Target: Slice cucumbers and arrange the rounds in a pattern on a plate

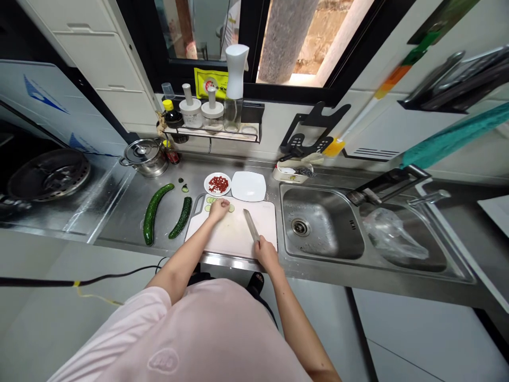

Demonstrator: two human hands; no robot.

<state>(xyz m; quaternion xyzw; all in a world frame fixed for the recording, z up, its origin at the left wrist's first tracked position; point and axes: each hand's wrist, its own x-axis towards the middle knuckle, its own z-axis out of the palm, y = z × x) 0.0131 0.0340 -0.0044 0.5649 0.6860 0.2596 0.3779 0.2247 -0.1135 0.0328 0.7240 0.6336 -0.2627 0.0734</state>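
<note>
My right hand [265, 252] is wrapped round the handle of a knife [250, 224], whose blade points away over the white cutting board [234, 245]. My left hand [219, 209] is at the board's upper left, its fingers curled beside pale green cucumber slices [231, 208]; what it holds, if anything, is too small to make out. Beyond the board are a plate of chopped red pieces [218, 184] and a white square plate [248, 186]. Left of the board lie a short cucumber [181, 217] and a long curved one [154, 213].
A double sink [323, 223] is right of the board, with a plastic bag [392, 233] in its far basin. A lidded pot [145, 157] and a pan [47, 175] stand left. A bottle shelf [222, 132] hangs beyond the plates, and a utensil holder [293, 173] stands near the sink.
</note>
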